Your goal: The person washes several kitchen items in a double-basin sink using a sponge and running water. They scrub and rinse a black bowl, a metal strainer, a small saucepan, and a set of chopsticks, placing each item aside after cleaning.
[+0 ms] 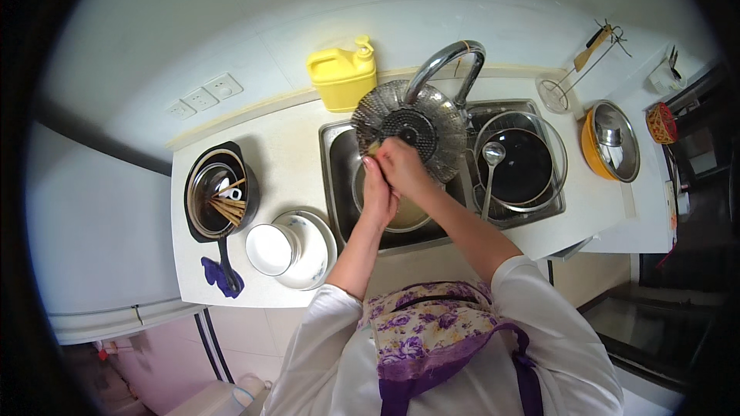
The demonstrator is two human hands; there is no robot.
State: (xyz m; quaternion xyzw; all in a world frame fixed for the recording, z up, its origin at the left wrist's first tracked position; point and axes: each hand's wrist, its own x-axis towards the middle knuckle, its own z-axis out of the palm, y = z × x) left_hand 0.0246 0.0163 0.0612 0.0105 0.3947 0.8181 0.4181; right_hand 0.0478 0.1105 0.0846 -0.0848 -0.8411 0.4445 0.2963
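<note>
A perforated metal steamer basket (446, 118) with fanned-out petals is tilted up over the left basin of the sink (336, 185). My left hand (377, 196) grips its near left rim, thumb on top. Against the petals, my right hand (399, 164) presses a small yellowish scrubbing pad (374, 148), mostly hidden by the fingers. Beneath both hands stands a round metal basin (410, 221) holding cloudy liquid. The chrome faucet (439, 59) arches over the basket; whether water runs cannot be made out.
The right basin holds a black pan (523, 176), a glass lid (562, 147) and a ladle (493, 153). Stacked bowls (270, 249) and plates (317, 268) stand left, near a pot (250, 219) with wooden sticks. A yellow jug (345, 84) and an orange-sided bowl (591, 141) flank the sink.
</note>
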